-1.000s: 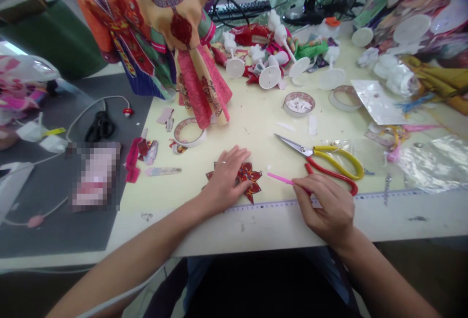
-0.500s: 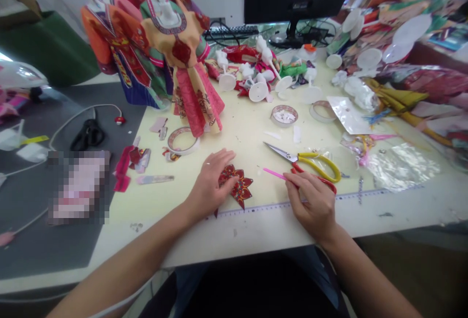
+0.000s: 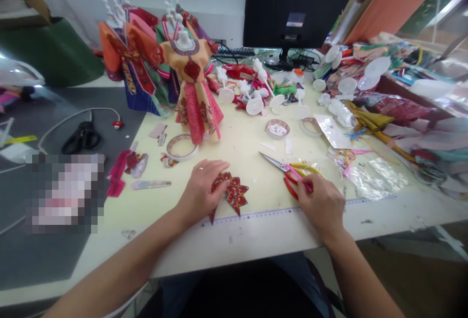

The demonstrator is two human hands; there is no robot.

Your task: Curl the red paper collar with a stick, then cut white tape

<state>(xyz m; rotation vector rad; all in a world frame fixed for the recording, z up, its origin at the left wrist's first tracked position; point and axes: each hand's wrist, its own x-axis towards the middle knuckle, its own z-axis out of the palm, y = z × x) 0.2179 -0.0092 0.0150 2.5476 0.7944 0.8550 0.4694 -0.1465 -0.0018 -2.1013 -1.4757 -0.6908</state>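
Observation:
My left hand (image 3: 204, 188) lies flat with fingers outstretched on a dark red patterned piece (image 3: 237, 193) with a pointed, petal-like edge. Its thumb rests across the piece, and part of the piece is hidden beneath the palm. In my right hand (image 3: 322, 206) is a slim pink pen-like tool (image 3: 295, 171), pinched between thumb and fingers. The tool lies over a pair of scissors (image 3: 272, 161) with one red and one yellow handle; my right hand covers part of the handles. A measuring tape strip (image 3: 258, 216) runs along the table in front of both hands.
Small dressed figures (image 3: 197, 98) stand at back left, below a monitor's left side. White stands and cloth (image 3: 256, 106) lie near the monitor (image 3: 288, 6). Tape rolls (image 3: 182, 147), fabric scraps (image 3: 117, 174), black scissors (image 3: 81, 137) and plastic bags (image 3: 380, 179) lie around.
My right hand has turned and drawn the pink tool away from the patterned piece, over the scissors. My left hand stays on the piece. The camera view has shifted slightly.

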